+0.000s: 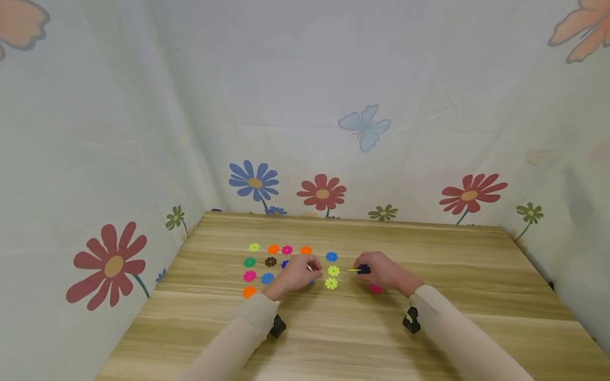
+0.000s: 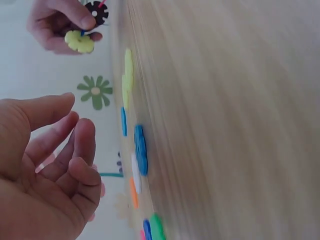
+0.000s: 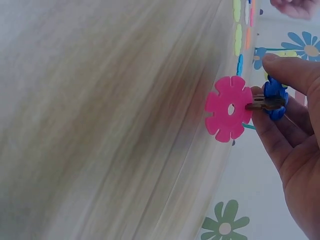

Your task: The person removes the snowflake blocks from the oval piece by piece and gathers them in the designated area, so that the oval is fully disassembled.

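Note:
My right hand (image 1: 383, 270) pinches a small cluster of interlocking flower-shaped plastic discs, raised off the table. In the right wrist view the cluster shows a pink disc (image 3: 218, 112), a dark brown disc (image 3: 258, 103) and a blue disc (image 3: 273, 111); a yellow disc (image 2: 79, 42) of it shows in the left wrist view. My left hand (image 1: 297, 272) hovers over the loose discs, left of the two yellow-green discs (image 1: 332, 283). Its fingers are loosely bent, with a gap to the thumb and nothing between them (image 2: 50, 165).
Loose flower discs lie in rough rows on the wooden table (image 1: 333, 338), among them a green disc (image 1: 250, 262), a blue disc (image 1: 331, 256) and an orange disc (image 1: 273, 249). The left hand covers some. A flower-printed curtain (image 1: 295, 106) surrounds the table's back and sides.

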A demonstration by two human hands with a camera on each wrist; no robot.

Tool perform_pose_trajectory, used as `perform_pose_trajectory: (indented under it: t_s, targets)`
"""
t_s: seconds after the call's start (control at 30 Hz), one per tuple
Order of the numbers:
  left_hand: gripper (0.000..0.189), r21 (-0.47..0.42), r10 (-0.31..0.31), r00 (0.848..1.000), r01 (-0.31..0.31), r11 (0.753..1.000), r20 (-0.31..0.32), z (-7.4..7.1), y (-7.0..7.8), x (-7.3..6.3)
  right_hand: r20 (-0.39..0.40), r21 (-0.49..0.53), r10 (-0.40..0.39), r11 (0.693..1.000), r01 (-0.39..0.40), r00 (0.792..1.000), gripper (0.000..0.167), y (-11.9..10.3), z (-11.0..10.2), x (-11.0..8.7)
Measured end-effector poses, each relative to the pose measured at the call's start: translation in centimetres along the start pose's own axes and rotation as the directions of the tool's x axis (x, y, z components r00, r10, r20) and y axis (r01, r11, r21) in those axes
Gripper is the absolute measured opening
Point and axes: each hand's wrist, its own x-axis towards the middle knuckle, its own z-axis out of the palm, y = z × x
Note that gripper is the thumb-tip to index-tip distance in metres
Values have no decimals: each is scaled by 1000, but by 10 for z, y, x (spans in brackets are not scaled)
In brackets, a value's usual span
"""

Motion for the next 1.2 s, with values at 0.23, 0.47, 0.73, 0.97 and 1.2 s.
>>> perform_pose_trajectory:
  t_s: [0.23, 0.47, 0.73, 0.97, 1.2]
  targets:
    - [12, -30, -41, 999, 40, 999, -28, 23, 6, 13, -14, 11, -40, 999, 40, 999, 13, -3, 2, -1]
    - [12, -42, -43, 998, 41, 998, -45, 33, 16, 18, -27, 1, -65, 998, 65, 998, 14, -4, 3, 1]
    - [11, -19, -3, 996, 1, 1000, -89, 41, 23, 23, -30, 6, -72, 997, 73, 997, 12, -2, 6, 4]
    - [13, -37, -2, 995, -2, 999, -98, 48, 27, 27, -27, 32, -64, 997, 65, 998, 9, -2, 6, 5]
    - [13, -3, 36, 993, -37, 999, -116, 50, 30, 28, -23, 41, -66, 997, 67, 998, 10, -2, 6, 5]
